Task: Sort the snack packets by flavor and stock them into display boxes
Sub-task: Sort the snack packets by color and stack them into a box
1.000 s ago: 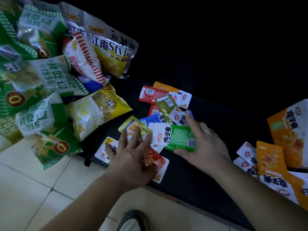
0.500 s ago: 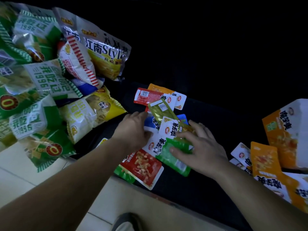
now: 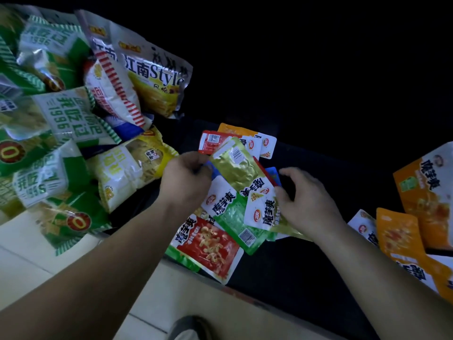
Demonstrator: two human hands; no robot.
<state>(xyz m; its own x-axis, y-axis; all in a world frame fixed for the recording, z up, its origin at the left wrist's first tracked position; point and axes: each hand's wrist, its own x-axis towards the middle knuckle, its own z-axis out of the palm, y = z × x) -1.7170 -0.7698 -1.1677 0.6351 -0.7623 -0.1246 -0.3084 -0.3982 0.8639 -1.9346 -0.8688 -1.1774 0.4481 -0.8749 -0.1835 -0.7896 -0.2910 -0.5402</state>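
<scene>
Well, a pile of small snack packets (image 3: pixel 228 204) lies on a dark surface (image 3: pixel 282 266) that sits on a pale tiled floor (image 3: pixel 36 253). Two bare hands are in the pile.

The left hand (image 3: pixel 186 177) is at the left edge of a gold packet (image 3: pixel 235 168), and its fingers are curled in tight. A bit of blue shows right at the fingertips too, so I cannot tell which packet its grip has. The gold packet lies on top of the pile, with its back side up.

The right hand (image 3: pixel 308 200) is on the right side of the pile. Its grip is loose, with the fingers bent and spread in the air over a blue packet (image 3: pixel 273 174). Its thumb touches a white and gold packet (image 3: pixel 262 212).

A green packet (image 3: pixel 232 217) lies partly under these two. A big red packet (image 3: pixel 210 246) lies nearest the person, just beside the green one. At the far end are a small red packet (image 3: pixel 210 142) and an orange packet (image 3: pixel 235 131).

Off to the right stands an orange display box (image 3: pixel 426 197). Some orange packets (image 3: pixel 397 231) lie next to it.

On the left is a heap of big chip bags (image 3: pixel 66 114) in green, white and yellow. A shoe (image 3: pixel 188 327) shows at the bottom edge
</scene>
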